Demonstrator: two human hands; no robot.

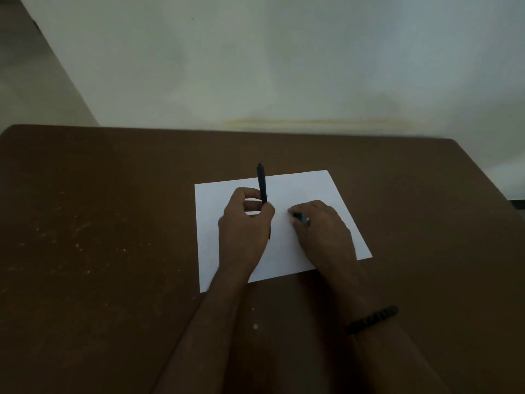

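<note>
A white sheet of paper lies on a brown table. My left hand grips a black pen that stands nearly upright over the sheet, its top end pointing away from me. My right hand rests low on the paper with its fingers curled round a small dark piece, probably the pen's cap; most of that piece is hidden by the fingers. A dark beaded bracelet circles my right wrist.
The table's far edge meets a pale wall. White specks dot the tabletop at the left and near my forearms. A strip of floor shows at the top left corner. The room is dim.
</note>
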